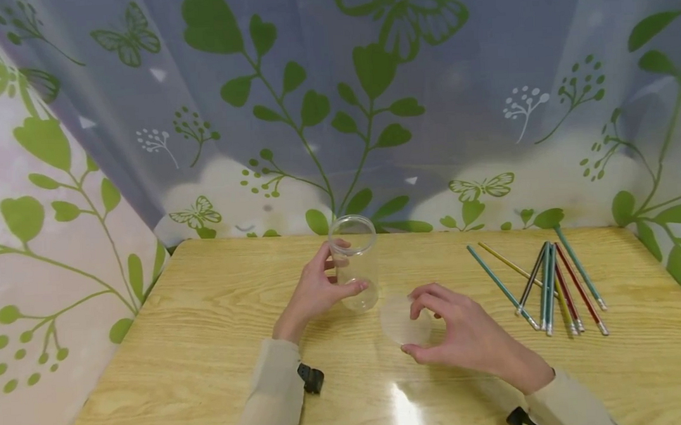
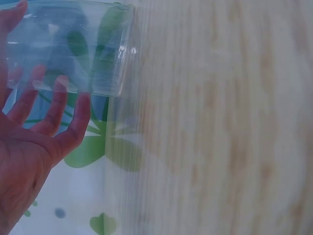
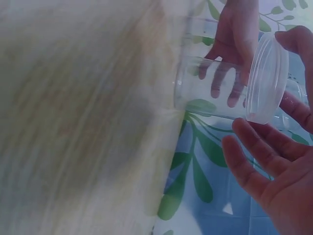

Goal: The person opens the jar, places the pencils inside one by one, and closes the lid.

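Note:
A clear plastic jar (image 1: pixel 361 262) stands upright on the table left of its middle, its top uncovered. My left hand (image 1: pixel 316 288) holds it from the left, thumb across the front and fingers round the far side. Just right of the jar, my right hand (image 1: pixel 459 328) grips a round translucent lid (image 1: pixel 399 321) between thumb and fingertips at its edge. In the right wrist view the lid (image 3: pixel 268 78) shows its ridged rim, apart from the hand's palm, and overlaps the jar (image 3: pixel 188 88). The left wrist view has the jar (image 2: pixel 73 44) beside the spread fingers.
Several pencils (image 1: pixel 549 286) in teal, red, yellow and dark colours lie in a loose, crossing pile on the right of the wooden table (image 1: pixel 209 345). A curtain (image 1: pixel 456 106) with green leaves and butterflies hangs along the table's back edge and left side.

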A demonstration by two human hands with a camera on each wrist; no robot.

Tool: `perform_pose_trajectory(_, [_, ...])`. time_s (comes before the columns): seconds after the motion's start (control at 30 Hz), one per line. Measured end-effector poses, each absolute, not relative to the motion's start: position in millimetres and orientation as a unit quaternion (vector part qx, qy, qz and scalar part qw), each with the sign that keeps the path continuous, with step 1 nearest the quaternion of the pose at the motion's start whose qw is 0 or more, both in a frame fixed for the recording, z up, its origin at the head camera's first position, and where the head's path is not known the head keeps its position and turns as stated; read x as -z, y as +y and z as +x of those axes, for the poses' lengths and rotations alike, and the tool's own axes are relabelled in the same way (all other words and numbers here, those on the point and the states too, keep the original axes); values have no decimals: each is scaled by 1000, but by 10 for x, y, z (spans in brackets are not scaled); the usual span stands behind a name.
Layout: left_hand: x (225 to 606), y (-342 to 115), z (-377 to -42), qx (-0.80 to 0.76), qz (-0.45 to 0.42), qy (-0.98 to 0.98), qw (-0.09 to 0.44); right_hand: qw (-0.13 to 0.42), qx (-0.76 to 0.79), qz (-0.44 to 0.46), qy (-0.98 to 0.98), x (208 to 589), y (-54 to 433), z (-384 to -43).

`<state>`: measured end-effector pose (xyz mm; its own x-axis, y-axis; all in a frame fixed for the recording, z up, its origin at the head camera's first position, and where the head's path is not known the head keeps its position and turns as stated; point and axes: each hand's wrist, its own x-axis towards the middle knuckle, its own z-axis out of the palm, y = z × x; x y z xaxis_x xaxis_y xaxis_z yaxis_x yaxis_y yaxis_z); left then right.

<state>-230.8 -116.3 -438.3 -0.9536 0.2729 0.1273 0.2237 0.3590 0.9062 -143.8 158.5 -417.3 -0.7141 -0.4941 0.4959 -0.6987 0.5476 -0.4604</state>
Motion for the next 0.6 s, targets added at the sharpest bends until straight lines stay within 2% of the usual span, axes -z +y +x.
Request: perform_pose_trajectory(0.6, [4384,-1175,-2311,-546,151,824,27,83,-282,356,-887,4374,1583,-1315])
